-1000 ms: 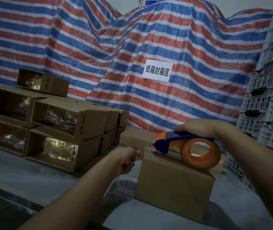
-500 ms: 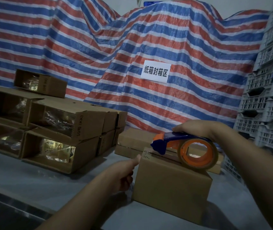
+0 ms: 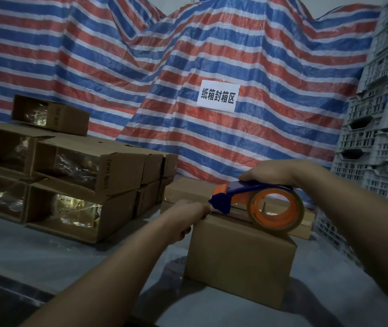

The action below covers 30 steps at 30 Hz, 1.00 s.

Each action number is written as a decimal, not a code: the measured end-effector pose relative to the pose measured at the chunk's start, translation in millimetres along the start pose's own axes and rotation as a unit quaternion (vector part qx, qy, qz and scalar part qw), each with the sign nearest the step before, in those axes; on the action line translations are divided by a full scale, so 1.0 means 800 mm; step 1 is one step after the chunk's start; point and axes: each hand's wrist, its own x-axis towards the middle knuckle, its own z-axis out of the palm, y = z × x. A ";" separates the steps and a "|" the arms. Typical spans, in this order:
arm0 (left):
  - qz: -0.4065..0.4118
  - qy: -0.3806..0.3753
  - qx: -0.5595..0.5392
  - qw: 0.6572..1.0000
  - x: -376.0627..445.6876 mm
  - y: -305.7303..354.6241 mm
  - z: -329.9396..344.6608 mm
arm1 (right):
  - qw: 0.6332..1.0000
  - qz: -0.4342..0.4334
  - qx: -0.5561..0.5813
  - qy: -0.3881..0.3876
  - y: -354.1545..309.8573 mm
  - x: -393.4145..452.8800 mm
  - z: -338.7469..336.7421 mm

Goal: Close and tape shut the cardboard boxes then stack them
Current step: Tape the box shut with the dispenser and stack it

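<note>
A closed brown cardboard box (image 3: 240,258) is being kept on the grey table (image 3: 46,253). A blue-and-orange tape dispenser (image 3: 259,204) is being gripped on its top by the right hand (image 3: 271,172). The box's upper left edge is being pinched by the left hand (image 3: 186,215). Open-ended cardboard boxes (image 3: 70,180) are being stacked nearby.

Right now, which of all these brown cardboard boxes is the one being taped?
The closed brown cardboard box nearest the camera: the orange-and-blue tape dispenser rests on its top, while the open-ended boxes stacked left lie untouched.
</note>
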 end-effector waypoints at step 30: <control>0.318 0.063 0.479 0.816 -0.041 0.003 0.043 | 0.992 0.091 -0.088 -0.011 0.115 -0.024 0.009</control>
